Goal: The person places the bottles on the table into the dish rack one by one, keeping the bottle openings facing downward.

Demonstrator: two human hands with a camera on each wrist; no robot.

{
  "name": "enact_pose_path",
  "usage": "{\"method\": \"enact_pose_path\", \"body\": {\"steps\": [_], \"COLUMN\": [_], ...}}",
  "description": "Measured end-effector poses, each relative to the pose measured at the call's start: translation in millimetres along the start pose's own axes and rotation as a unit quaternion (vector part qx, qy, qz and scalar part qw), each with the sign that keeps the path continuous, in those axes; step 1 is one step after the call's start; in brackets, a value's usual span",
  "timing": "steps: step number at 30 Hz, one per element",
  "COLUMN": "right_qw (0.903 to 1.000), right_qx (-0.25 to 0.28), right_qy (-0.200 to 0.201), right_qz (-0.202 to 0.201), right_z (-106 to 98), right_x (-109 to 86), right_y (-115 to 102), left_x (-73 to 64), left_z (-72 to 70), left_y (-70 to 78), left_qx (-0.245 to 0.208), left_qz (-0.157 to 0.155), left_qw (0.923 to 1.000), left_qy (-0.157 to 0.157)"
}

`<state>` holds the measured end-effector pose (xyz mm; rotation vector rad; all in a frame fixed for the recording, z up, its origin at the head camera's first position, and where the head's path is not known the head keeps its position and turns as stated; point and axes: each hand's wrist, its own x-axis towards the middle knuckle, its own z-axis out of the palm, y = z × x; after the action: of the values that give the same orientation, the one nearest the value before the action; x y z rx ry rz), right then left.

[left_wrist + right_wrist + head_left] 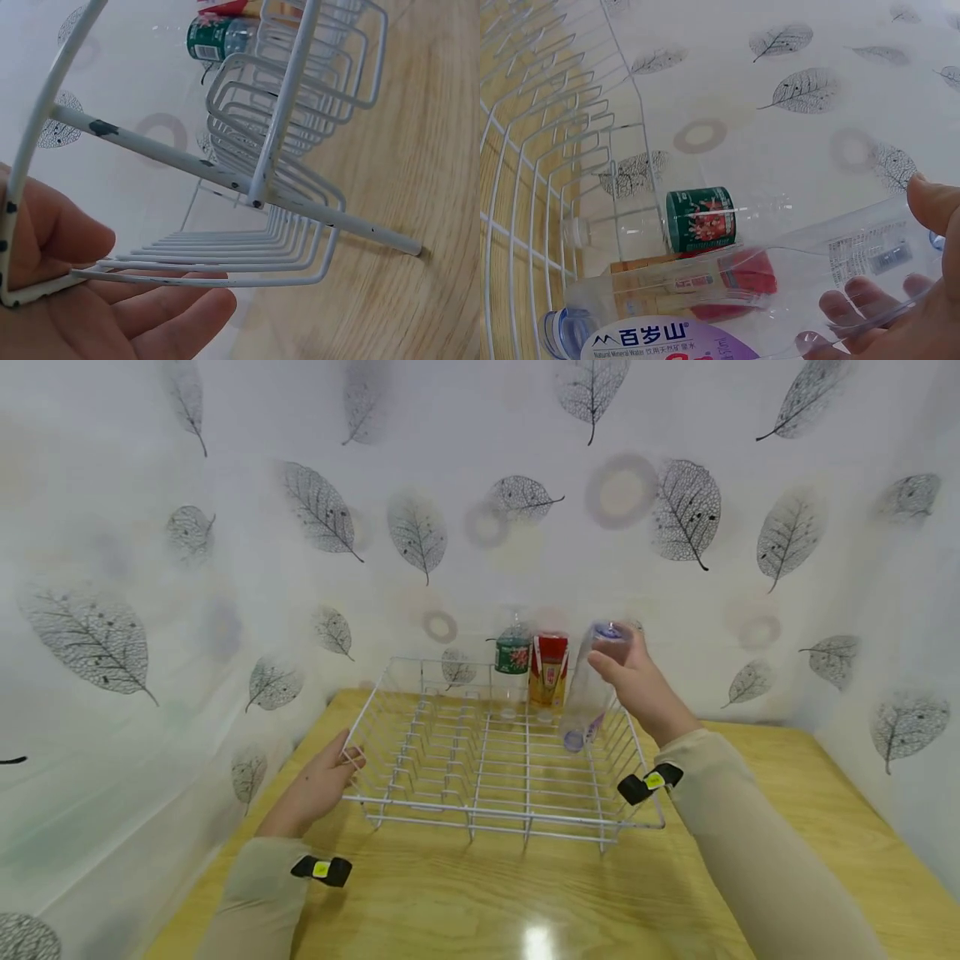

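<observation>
My right hand [647, 687] grips a clear plastic water bottle [588, 689] near its base. The bottle is upside down and slightly tilted, its blue cap low in the right part of the white wire rack [504, 812]. In the right wrist view, a white-and-purple label [667, 341] shows near the cap, and fingers [855, 296] are seen through the plastic. My left hand [318, 781] holds the rack's left side, thumb and fingers on either side of the wire [202, 282]. At the rack's back stand an upside-down green-labelled bottle [512, 654] and a red-and-yellow carton [549, 672].
Under the rack is a wooden table [450, 902]. A whitish curtain [465, 410] printed with leaves hangs at the back and both sides. Rows of upright wire prongs [408, 752] run through the rack's left half.
</observation>
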<state>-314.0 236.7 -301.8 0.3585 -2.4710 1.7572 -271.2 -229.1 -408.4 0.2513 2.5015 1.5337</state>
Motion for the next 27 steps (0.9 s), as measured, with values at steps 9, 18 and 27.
{"method": "enact_pose_path", "body": {"steps": [9,18,27], "right_qw": [0.9985,0.9959,0.9940], "right_qx": [-0.027,-0.032,-0.061], "right_qy": [0.040,0.070,0.076], "right_qz": [0.027,0.048,0.049], "right_z": [-9.1,-4.5,-3.8], "right_x": [31.5,61.7,74.4], "right_y": [20.2,33.5,47.4], "left_x": [1.6,-2.0,0.8], "left_z": [0.2,-1.8,-0.3], "left_y": [-2.4,-1.6,-1.8], "left_qx": [-0.050,-0.061,-0.058], "left_qz": [-0.016,-0.013,-0.016], "left_qw": [0.9986,0.9980,0.9982], "left_qy": [0.002,0.011,0.005]}}
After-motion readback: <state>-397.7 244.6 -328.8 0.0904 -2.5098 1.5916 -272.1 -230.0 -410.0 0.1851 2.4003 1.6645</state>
